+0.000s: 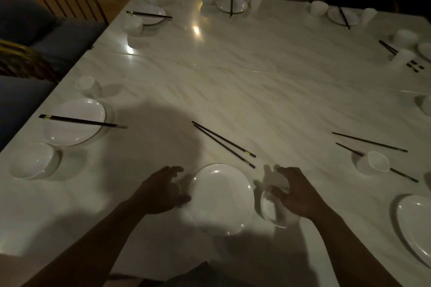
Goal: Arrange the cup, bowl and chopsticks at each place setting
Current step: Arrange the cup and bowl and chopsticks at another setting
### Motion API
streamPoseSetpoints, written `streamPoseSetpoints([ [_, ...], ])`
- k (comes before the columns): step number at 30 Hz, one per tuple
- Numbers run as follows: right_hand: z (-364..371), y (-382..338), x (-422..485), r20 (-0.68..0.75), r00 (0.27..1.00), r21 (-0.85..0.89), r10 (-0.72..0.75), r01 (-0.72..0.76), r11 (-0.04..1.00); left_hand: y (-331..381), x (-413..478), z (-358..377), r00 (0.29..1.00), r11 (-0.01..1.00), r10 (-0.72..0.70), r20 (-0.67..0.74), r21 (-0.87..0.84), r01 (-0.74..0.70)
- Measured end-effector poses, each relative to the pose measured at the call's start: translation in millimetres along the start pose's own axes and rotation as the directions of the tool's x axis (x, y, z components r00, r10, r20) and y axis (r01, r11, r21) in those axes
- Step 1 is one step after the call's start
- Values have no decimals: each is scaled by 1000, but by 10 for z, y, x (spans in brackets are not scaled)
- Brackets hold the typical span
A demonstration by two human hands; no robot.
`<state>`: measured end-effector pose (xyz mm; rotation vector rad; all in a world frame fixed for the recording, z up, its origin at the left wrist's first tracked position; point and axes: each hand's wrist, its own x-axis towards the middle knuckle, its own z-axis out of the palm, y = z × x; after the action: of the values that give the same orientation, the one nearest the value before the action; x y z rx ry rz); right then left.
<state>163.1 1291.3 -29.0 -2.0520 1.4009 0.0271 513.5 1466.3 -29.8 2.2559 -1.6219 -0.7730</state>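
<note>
In front of me on the white marble table lies a white plate. My left hand is at the plate's left edge, its fingers curled round a small white cup that is blurred and mostly hidden. My right hand grips a white bowl just right of the plate, covering much of it. A pair of dark chopsticks lies slanted on the bare table beyond the plate, touched by neither hand.
The left setting has a plate with chopsticks across it, a bowl and a cup. At the right are a plate, a small bowl and two scattered chopsticks. More settings line the far edges.
</note>
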Motion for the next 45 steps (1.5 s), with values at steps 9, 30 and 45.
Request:
streamPoseSetpoints([
  [9,-121,-542,698,-29,999,-23,-45,45,999,381,671,-71,982,974,-171,-86,-163,155],
  [30,359,-962,1935,75,985,-154,-158,168,974,702,2104,426,748,648,-648,143,-413,640],
  [45,-118,-428,1613,-85,964,468,251,-183,865,810,2178,398,741,398,-615,272,-703,589],
])
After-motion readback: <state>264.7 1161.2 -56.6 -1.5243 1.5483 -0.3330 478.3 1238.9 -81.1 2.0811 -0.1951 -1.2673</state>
